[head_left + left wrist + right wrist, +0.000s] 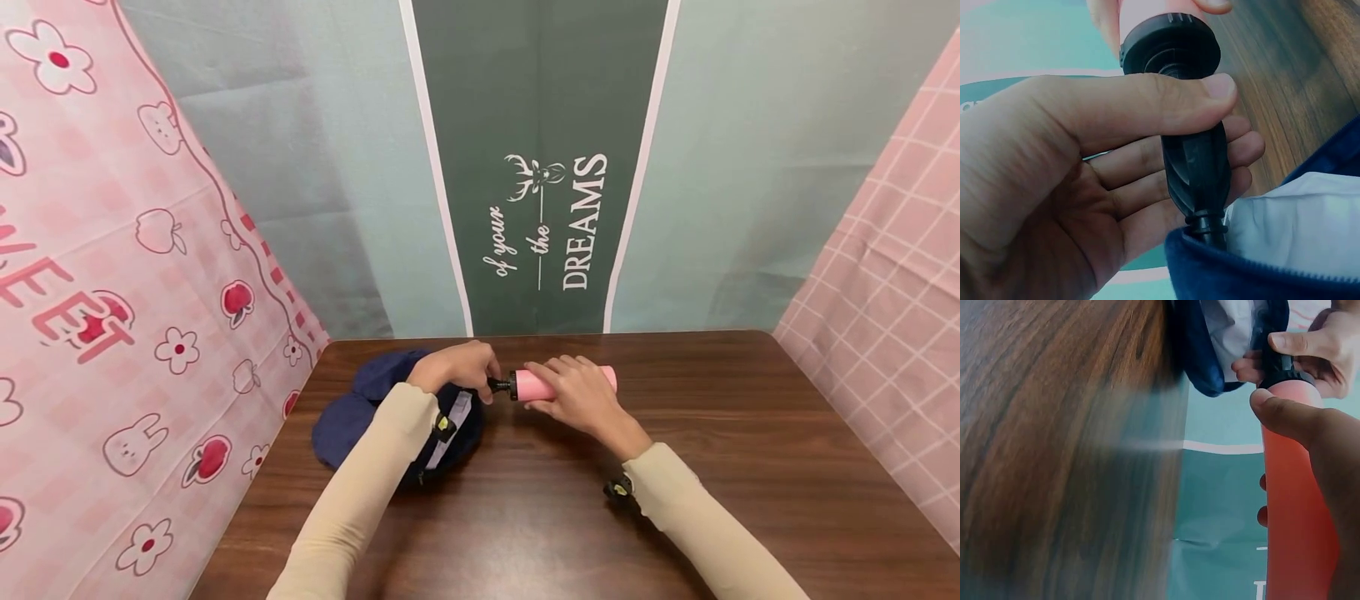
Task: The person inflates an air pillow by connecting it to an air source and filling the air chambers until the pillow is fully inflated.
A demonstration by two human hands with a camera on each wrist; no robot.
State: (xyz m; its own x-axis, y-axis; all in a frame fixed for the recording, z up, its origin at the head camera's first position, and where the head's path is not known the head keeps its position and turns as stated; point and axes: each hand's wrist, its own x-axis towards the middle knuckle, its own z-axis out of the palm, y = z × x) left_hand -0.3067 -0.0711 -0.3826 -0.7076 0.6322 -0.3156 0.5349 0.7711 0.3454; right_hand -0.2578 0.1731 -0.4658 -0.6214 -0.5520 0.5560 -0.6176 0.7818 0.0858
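A pink hand pump [532, 386] with a black end is held level above the table, close to a navy U-shaped neck pillow [341, 427]. My right hand [579, 392] grips the pump's pink barrel [1297, 487], thumb near its black collar. With thumb and fingers, my left hand [467, 367] pinches the black ribbed nozzle [1194, 165]. The nozzle's narrow tip reaches the pillow's unzipped opening, where a white inner lining [1297, 219] shows. Whether the tip sits in a valve is hidden by the navy fabric edge.
The brown wooden table [712, 417] extends to the right and front of the hands. Behind it hangs a green cloth [540, 83] with white lettering. Pink printed cloths stand at the left [135, 292] and right [892, 250] sides.
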